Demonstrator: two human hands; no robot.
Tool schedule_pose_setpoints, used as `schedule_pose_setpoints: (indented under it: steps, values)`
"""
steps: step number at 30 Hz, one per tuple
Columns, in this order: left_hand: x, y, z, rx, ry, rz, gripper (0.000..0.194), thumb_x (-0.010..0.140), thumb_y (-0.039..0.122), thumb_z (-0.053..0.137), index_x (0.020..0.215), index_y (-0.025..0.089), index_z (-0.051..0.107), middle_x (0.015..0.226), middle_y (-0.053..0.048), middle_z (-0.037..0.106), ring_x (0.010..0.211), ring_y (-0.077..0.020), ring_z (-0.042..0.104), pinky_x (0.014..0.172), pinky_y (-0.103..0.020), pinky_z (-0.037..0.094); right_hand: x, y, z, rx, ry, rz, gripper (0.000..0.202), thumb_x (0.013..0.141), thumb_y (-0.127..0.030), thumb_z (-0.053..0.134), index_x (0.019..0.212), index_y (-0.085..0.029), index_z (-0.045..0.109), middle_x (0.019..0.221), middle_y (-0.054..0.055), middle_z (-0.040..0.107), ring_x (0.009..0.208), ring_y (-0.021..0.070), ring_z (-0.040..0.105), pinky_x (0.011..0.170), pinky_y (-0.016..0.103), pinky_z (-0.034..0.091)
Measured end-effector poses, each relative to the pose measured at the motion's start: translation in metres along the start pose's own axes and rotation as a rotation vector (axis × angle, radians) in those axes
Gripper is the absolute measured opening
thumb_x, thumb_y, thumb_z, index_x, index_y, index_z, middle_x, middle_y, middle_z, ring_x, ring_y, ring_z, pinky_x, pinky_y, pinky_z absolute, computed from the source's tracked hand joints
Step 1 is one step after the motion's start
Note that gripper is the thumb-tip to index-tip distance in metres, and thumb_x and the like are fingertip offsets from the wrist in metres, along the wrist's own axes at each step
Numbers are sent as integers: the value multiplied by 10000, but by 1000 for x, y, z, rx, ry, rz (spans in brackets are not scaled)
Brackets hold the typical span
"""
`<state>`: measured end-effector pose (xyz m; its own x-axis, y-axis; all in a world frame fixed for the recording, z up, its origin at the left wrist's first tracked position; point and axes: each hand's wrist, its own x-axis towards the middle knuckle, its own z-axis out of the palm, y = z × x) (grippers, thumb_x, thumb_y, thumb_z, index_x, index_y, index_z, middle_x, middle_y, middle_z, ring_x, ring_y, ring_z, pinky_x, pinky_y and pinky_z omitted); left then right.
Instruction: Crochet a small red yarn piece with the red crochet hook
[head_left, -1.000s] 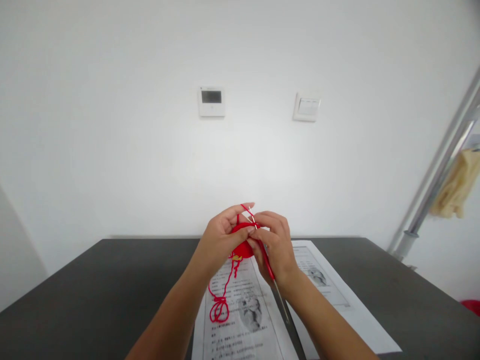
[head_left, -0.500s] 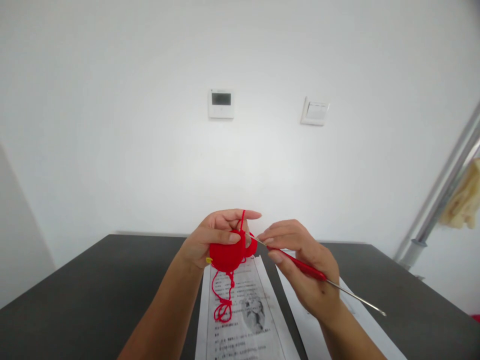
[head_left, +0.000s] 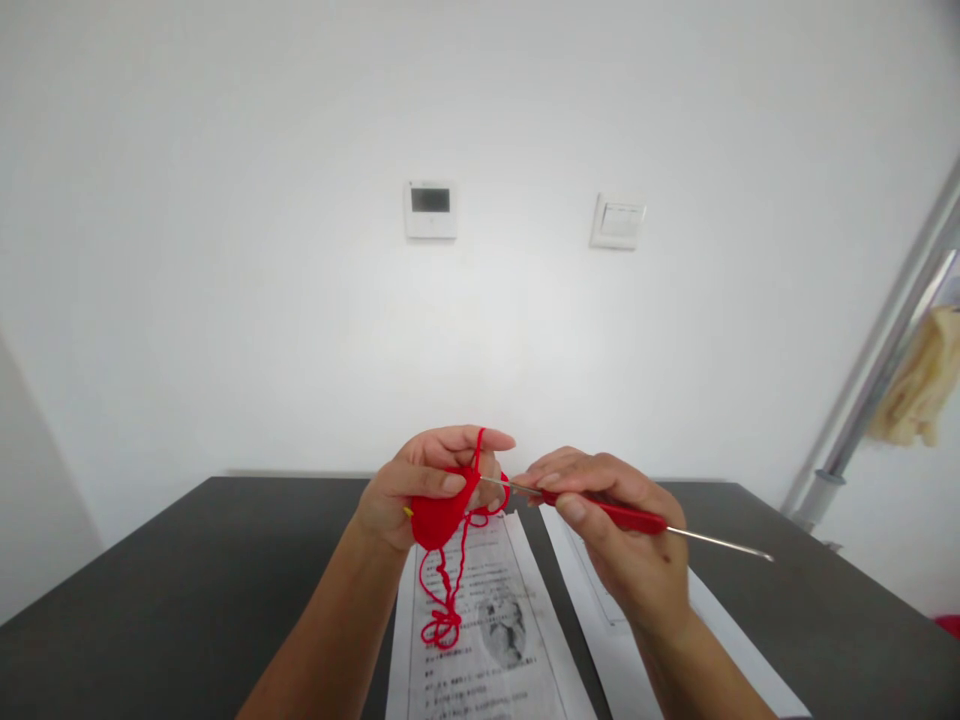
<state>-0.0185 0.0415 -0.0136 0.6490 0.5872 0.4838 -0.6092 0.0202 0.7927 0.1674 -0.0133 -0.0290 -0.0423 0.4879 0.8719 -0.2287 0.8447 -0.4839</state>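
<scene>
My left hand (head_left: 420, 485) pinches a small red crocheted piece (head_left: 439, 515) between thumb and fingers. A strand of red yarn (head_left: 478, 450) runs over its stretched index finger. On the left edge of the piece shows a small yellow marker (head_left: 408, 512). Below it dangles a knotted bundle of red yarn (head_left: 444, 625). My right hand (head_left: 622, 530) is closed around the red handle of a double-ended crochet hook (head_left: 626, 516). The hook's left tip meets the upper right edge of the crocheted piece; its other metal end points right.
Under the hands, a printed sheet (head_left: 480, 670) with a dark picture lies on the dark table (head_left: 187, 590). A second white sheet (head_left: 600, 620) lies to its right. On the wall behind are a thermostat (head_left: 430, 222) and a light switch (head_left: 619, 222); a metal pole (head_left: 877, 390) stands at right.
The crocheted piece has turned and now shows narrower, more edge-on. The hook has swung closer to level, its right end rising. The view has shifted slightly.
</scene>
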Motion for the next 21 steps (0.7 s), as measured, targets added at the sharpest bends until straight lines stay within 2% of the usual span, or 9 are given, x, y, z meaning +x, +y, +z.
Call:
schedule_pose_setpoints:
  steps: [4, 11, 17, 21]
  values:
    - [-1, 2, 1, -7, -11, -3, 360, 693, 240, 804, 1032, 125, 833, 545, 20, 492, 535, -124, 416, 577, -281, 368, -1, 3, -2, -12, -11, -28, 130, 957, -216, 741, 1028, -291, 819, 955, 23, 836, 918, 182, 775, 809, 321, 640]
    - [1, 2, 2, -33, -52, -39, 337, 680, 242, 810, 996, 125, 839, 559, -2, 556, 526, -127, 447, 581, -285, 384, 3, -1, -10, -33, -110, -42, 126, 970, -231, 725, 1040, -268, 823, 936, 51, 842, 887, 198, 767, 801, 361, 636]
    - [-1, 1, -2, -20, -43, -73, 291, 668, 256, 860, 927, 124, 840, 587, -21, 633, 520, -115, 497, 561, -256, 393, 7, 2, -13, 100, -75, 46, 80, 946, -279, 762, 976, -253, 831, 896, 44, 846, 853, 172, 764, 803, 318, 629]
    - [-4, 3, -5, 53, 37, -128, 308, 640, 268, 922, 906, 138, 836, 613, -25, 687, 525, -112, 548, 538, -229, 398, 9, 3, -10, 188, -60, 131, 69, 920, -305, 793, 930, -249, 830, 861, 36, 845, 796, 153, 763, 757, 280, 629]
